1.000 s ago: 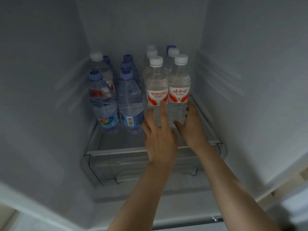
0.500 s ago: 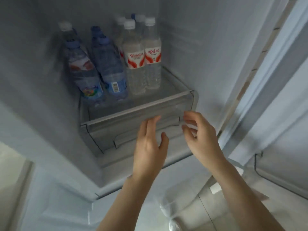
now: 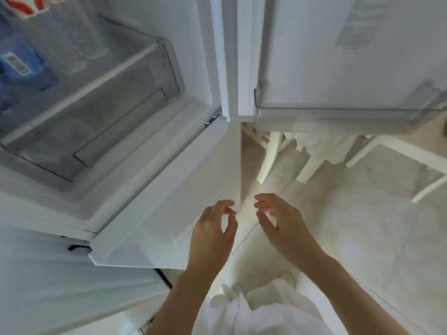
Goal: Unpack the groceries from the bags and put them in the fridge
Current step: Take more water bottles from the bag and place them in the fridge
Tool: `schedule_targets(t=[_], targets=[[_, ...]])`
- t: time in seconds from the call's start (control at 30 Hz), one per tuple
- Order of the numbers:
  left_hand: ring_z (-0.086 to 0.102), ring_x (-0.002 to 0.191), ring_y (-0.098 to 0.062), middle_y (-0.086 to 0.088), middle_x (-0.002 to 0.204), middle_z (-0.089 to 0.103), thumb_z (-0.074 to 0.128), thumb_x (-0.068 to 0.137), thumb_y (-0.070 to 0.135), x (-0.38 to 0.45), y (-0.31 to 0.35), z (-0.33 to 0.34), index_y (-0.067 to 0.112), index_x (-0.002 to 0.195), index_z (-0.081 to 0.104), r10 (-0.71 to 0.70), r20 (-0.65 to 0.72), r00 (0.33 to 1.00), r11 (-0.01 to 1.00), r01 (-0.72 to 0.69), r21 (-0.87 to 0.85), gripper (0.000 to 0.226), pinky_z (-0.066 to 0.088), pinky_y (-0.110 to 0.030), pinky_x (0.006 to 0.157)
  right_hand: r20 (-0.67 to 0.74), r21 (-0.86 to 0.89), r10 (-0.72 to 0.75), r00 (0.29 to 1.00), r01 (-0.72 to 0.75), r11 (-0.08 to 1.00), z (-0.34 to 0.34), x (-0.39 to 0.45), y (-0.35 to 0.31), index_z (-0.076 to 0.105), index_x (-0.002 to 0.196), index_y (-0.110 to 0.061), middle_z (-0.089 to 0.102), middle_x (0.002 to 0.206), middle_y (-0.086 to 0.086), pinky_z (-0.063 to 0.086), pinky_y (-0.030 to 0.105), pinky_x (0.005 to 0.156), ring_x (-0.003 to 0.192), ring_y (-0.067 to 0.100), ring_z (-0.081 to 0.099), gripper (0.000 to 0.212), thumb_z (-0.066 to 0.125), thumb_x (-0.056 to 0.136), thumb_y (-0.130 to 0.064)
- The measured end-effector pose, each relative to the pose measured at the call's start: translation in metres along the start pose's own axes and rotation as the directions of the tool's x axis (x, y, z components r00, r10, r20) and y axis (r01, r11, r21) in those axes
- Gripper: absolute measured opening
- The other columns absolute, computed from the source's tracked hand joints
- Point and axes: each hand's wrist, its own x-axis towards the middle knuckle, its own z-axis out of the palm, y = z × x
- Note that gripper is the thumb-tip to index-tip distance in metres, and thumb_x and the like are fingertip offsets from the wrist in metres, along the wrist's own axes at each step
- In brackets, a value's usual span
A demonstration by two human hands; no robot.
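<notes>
Hovering low at six o'clock, the left hand [image 3: 212, 234] and right hand [image 3: 281, 221] hung loosely curled, holding nothing. Water bottles [image 3: 23, 66] stood at ten o'clock in the fridge [image 3: 154, 151].

Pale tiled floor [image 3: 362, 238], white chair legs [image 3: 267, 158]

No text is legible. Up and far to the left of the left hand [image 3: 212, 228], a clear bottle [image 3: 55, 25] inside the fridge carries a red-and-white label [image 3: 31, 6], cut off by the frame edge; its lettering cannot be read. Below it, still well up and left of that hand, a blue-labelled bottle [image 3: 26, 68] bears a white barcode patch [image 3: 15, 64]; bars are blurred, no digits readable. Nothing near the right hand [image 3: 280, 221] bears any marking.
</notes>
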Motion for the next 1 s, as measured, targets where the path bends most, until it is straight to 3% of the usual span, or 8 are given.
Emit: schedule_targets(t=[0.27, 0.5, 0.67, 0.83, 1.0], targets=[[0.056, 0.087, 0.001, 0.013, 0.091, 0.064, 0.054, 0.095, 0.024, -0.027, 0.053, 0.082, 0.030, 0.113, 0.060, 0.084, 0.322, 0.943, 0.995, -0.096, 0.021, 0.020, 0.035, -0.001, 0.076, -0.061, 0.034, 0.308, 0.949, -0.307, 0.951, -0.058, -0.089, 0.083, 0.058, 0.117, -0.026, 0.064, 0.099, -0.016, 0.049, 0.027, 0.092, 0.099, 0.000, 0.060, 0.022, 0.053, 0.095, -0.021], [0.058, 0.083, -0.003, 0.013, 0.088, 0.064, 0.055, 0.092, 0.021, -0.048, 0.149, 0.194, 0.027, 0.112, 0.062, 0.168, 0.516, 0.840, 0.982, -0.188, -0.013, 0.022, 0.042, -0.009, 0.074, -0.100, 0.015, 0.451, 0.887, -0.452, 0.892, -0.146, -0.161, 0.167, 0.058, 0.116, -0.025, 0.065, 0.100, -0.014, 0.048, 0.019, 0.087, 0.096, -0.002, 0.060, 0.022, 0.052, 0.095, -0.024], [0.061, 0.085, -0.008, 0.011, 0.088, 0.066, 0.054, 0.091, 0.022, -0.060, 0.226, 0.271, 0.024, 0.110, 0.064, 0.240, 0.586, 0.774, 0.967, -0.247, -0.070, 0.022, 0.051, -0.031, 0.079, -0.122, 0.018, 0.521, 0.845, -0.523, 0.852, -0.217, -0.191, 0.225, 0.056, 0.121, -0.023, 0.063, 0.097, -0.014, 0.048, 0.022, 0.088, 0.095, 0.003, 0.060, 0.027, 0.053, 0.095, -0.022], [0.062, 0.080, -0.007, 0.013, 0.082, 0.065, 0.055, 0.091, 0.019, -0.048, 0.279, 0.318, 0.023, 0.107, 0.065, 0.256, 0.610, 0.750, 0.963, -0.255, -0.091, 0.019, 0.052, -0.031, 0.078, -0.157, 0.029, 0.552, 0.819, -0.554, 0.832, -0.276, -0.195, 0.272, 0.056, 0.120, -0.022, 0.063, 0.096, -0.014, 0.049, 0.024, 0.087, 0.096, 0.004, 0.061, 0.026, 0.054, 0.094, -0.021], [0.065, 0.078, -0.005, 0.008, 0.079, 0.070, 0.058, 0.089, 0.014, -0.011, 0.302, 0.344, 0.022, 0.101, 0.067, 0.152, 0.597, 0.788, 0.987, -0.095, -0.126, 0.016, 0.054, -0.031, 0.078, -0.184, 0.044, 0.573, 0.799, -0.575, 0.817, -0.318, -0.176, 0.308, 0.058, 0.120, -0.020, 0.063, 0.095, -0.013, 0.049, 0.026, 0.087, 0.095, 0.005, 0.061, 0.026, 0.054, 0.094, -0.020]])
